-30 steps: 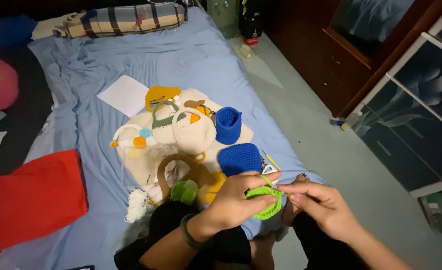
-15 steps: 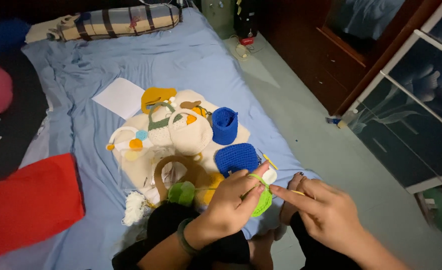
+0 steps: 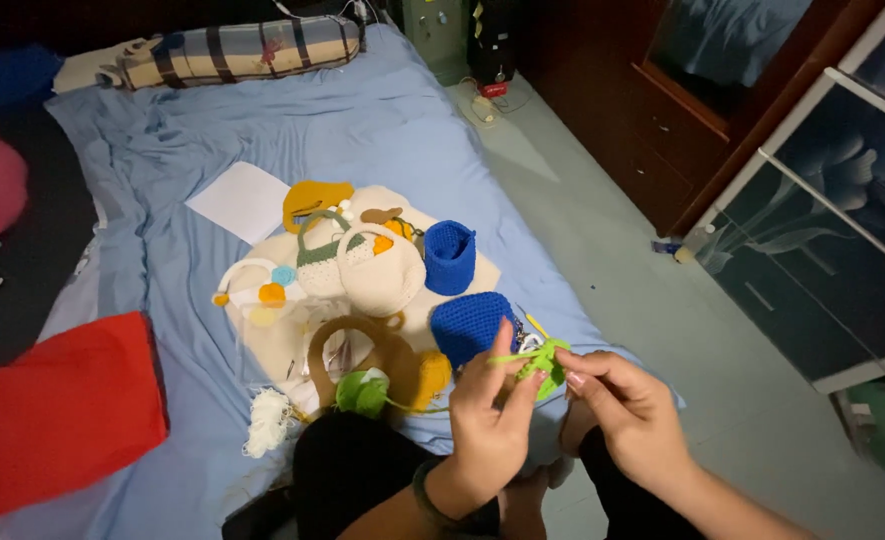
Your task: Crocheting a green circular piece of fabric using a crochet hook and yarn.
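My left hand and my right hand meet over the bed's near edge, both pinching a small green crochet piece. A thin green strand runs across my left fingers down to a green yarn ball beside my knee. Whether a hook is in my right hand cannot be told. Just beyond my hands lie a flat blue crochet piece and an upright blue crochet cup. A cream crochet bag with handles sits further back.
Several crochet items lie on a cream cloth on the blue bedsheet. A white paper, striped bolster, red cloth and white yarn tuft lie around. Dark wooden cabinets stand right of the floor.
Both hands have lifted slightly away from my lap with the green piece. The green strand now stretches taut over my left fingers.
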